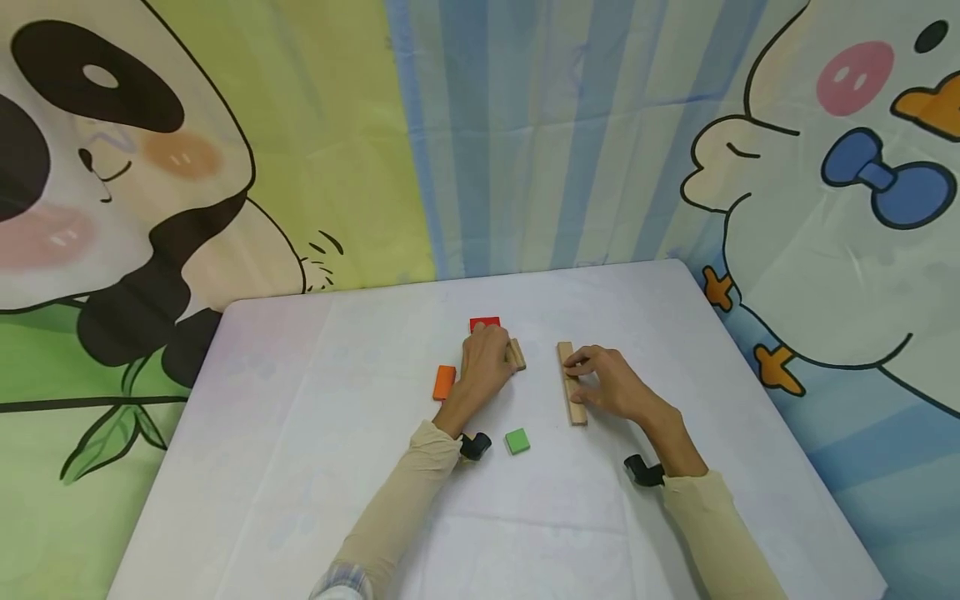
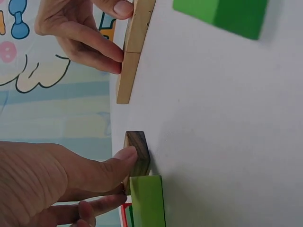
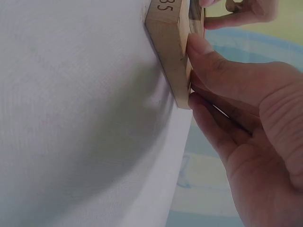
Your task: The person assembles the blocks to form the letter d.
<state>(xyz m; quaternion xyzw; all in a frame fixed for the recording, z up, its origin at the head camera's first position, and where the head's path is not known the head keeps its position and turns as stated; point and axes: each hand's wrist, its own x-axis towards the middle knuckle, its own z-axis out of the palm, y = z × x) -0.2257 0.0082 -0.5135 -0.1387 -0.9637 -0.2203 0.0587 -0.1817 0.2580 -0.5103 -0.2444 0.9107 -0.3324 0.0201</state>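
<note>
My left hand pinches a dark-grained wooden block between thumb and fingers; its end shows past the hand in the head view. Against that block stands a light green block, which the hand hides from above. To the right, two pale wooden blocks lie end to end in a straight row. My right hand holds this row at its side, thumb and fingertips spread along it. A printed number shows on one pale block in the right wrist view.
Just beyond my left hand lies a red block, partly covered. An orange block sits left of that wrist. A small green block rests nearer me, between the forearms. The white table meets printed cloth walls at its back edge.
</note>
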